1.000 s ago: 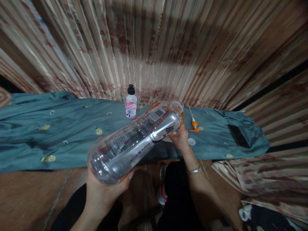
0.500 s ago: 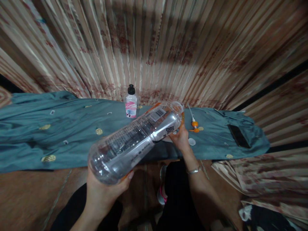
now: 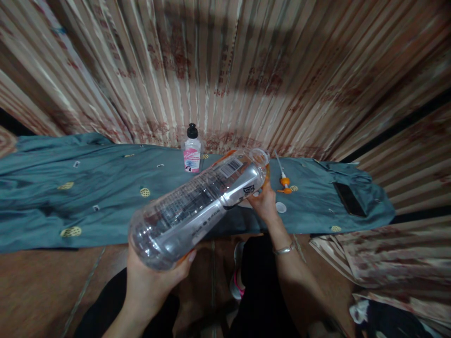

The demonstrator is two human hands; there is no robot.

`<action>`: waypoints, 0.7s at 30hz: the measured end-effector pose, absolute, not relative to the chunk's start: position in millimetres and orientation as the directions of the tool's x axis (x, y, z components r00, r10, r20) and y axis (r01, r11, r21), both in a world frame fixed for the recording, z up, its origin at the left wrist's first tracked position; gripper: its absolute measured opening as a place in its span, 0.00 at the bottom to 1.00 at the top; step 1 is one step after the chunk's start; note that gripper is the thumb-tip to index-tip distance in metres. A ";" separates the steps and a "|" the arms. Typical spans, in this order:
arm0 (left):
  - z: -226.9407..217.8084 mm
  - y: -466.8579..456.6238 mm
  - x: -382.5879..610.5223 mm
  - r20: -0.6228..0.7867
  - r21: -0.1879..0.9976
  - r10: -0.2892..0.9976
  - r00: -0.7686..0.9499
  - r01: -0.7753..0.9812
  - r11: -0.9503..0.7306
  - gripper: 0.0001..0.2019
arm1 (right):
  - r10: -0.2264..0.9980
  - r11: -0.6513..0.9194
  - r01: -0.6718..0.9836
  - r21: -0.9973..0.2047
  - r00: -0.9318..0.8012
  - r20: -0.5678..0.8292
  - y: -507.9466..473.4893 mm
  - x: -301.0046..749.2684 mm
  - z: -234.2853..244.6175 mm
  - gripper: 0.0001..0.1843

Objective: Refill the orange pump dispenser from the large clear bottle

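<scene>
A large clear plastic bottle [image 3: 197,202] with a printed label lies tilted, its open mouth pointing away and to the right. My left hand [image 3: 155,277] cups its base from below. My right hand [image 3: 264,202] is closed under the neck end, where something orange shows behind the bottle; I cannot make out what it is. A small bottle [image 3: 192,150] with a pink label and black cap stands upright on the blue-green cloth [image 3: 88,197] just beyond.
An orange pump head with a white tube [image 3: 283,180] and a small white cap [image 3: 281,207] lie on the cloth right of my right hand. A dark phone [image 3: 348,199] rests further right. A striped curtain [image 3: 225,70] hangs behind. Crumpled fabric lies at lower right.
</scene>
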State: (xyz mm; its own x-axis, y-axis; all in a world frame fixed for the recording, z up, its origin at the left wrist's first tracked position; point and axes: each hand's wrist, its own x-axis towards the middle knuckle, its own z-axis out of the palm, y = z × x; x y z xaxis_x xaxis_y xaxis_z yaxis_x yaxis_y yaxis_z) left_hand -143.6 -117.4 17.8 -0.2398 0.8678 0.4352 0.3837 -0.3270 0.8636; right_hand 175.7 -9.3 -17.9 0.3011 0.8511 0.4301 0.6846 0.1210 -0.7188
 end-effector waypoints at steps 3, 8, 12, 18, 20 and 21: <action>9.5 -117.0 -151.4 0.511 0.801 0.850 -0.129 0.430 -0.416 0.43 | 0.853 0.124 0.685 -0.718 0.297 0.430 -9.3 176.0 -17.8 0.38; 5.9 -117.4 -156.4 0.530 0.782 0.840 -0.114 0.450 -0.432 0.43 | 0.850 0.136 0.685 -0.715 0.291 0.440 -9.6 175.7 -18.4 0.38; 6.3 -117.6 -156.8 0.545 0.766 0.830 -0.123 0.475 -0.433 0.43 | 0.855 0.120 0.672 -0.731 0.304 0.420 -9.8 175.5 -17.4 0.39; 13.9 -119.1 -146.3 0.557 0.754 0.814 -0.165 0.512 -0.411 0.41 | 0.868 0.113 0.665 -0.738 0.296 0.399 -10.6 174.4 -13.7 0.39; 11.8 -119.0 -147.7 0.558 0.754 0.811 -0.177 0.516 -0.407 0.42 | 0.870 0.103 0.664 -0.741 0.300 0.390 -10.8 174.0 -13.4 0.40; 9.7 -118.7 -150.1 0.553 0.752 0.820 -0.151 0.514 -0.412 0.42 | 0.872 0.097 0.664 -0.741 0.303 0.385 -10.8 173.9 -13.6 0.40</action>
State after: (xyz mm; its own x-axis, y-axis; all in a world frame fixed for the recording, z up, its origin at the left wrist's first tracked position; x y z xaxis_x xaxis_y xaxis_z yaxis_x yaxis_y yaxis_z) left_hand -150.1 -118.7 9.7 -0.1515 0.8196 0.5526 0.5140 -0.4122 0.7523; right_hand 173.9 -10.8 -13.6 0.3025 0.8718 0.3854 0.6639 0.0974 -0.7415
